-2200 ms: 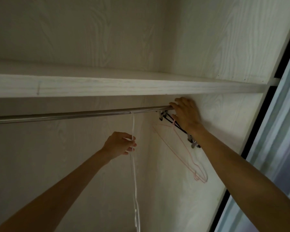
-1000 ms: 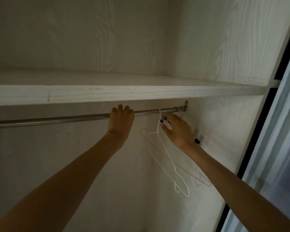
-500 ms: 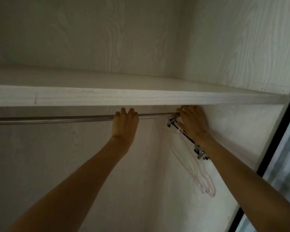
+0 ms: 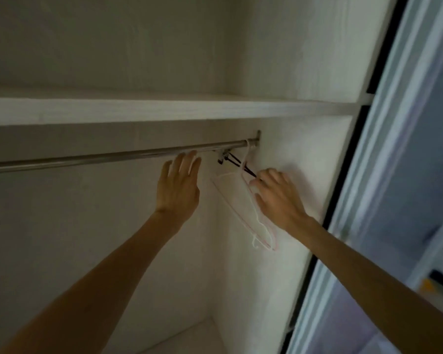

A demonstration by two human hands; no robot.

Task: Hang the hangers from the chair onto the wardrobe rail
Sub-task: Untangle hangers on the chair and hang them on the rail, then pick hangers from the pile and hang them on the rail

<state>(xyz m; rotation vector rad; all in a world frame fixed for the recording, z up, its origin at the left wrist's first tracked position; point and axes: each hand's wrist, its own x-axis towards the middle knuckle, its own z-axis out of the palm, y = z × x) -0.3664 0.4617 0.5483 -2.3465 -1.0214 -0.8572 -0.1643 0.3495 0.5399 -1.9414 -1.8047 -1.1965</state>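
A steel wardrobe rail (image 4: pixel 100 158) runs under a white shelf to a bracket on the right wall. Thin white and pink wire hangers (image 4: pixel 243 200) hang at the rail's right end, next to a black clip hanger (image 4: pixel 232 159). My left hand (image 4: pixel 179 185) is just below the rail, fingers straight, holding nothing. My right hand (image 4: pixel 274 198) is lower right of the rail end, its fingertips against the hangers' wires and the black hanger's bar; whether it grips them is unclear. The chair is out of view.
The white shelf (image 4: pixel 164 111) sits close above the rail. The wardrobe's right side wall (image 4: pixel 299 159) is right behind the hangers. A sliding door frame (image 4: pixel 384 149) stands at the right. The wardrobe floor (image 4: pixel 189 335) shows far below.
My left hand has come off the rail and opened below it. My right hand has dropped from the rail end to the hangers' lower wires. The view has shifted left and down.
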